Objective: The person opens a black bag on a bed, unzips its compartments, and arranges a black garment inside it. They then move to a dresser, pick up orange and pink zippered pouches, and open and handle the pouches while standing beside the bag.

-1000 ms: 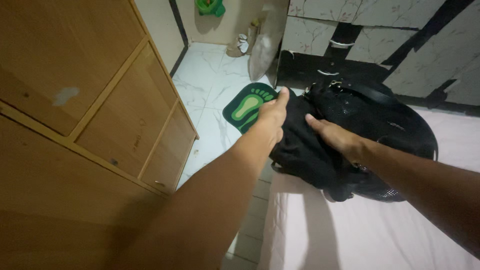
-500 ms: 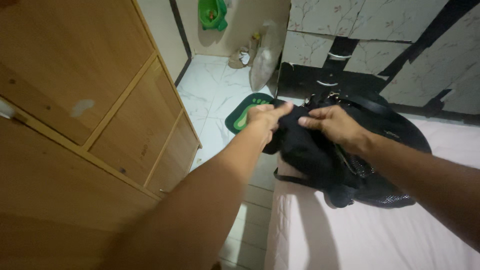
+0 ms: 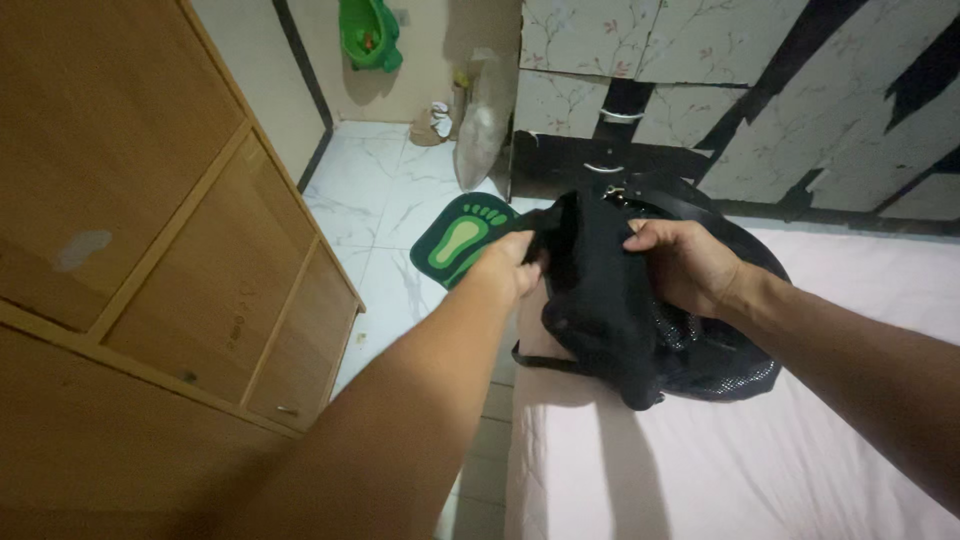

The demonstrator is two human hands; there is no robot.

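A black cloth (image 3: 598, 290) hangs lifted above the corner of a bed with a pale pink sheet (image 3: 760, 470). My left hand (image 3: 508, 266) grips its left top edge. My right hand (image 3: 685, 262) grips its right top edge. Behind and under the cloth lies a black mesh bag (image 3: 735, 365) with a dark strap, resting on the sheet. Part of the bag is hidden by the cloth and my right hand.
A wooden cabinet (image 3: 150, 250) with drawers fills the left side. On the white tiled floor lies a green mat (image 3: 458, 238) with a footprint shape. A green plastic thing (image 3: 368, 32) hangs on the far wall. Patterned wall panels (image 3: 780, 90) stand behind the bed.
Both hands have raised the black cloth off the bag and pulled its top edge apart. The view has tilted down slightly.
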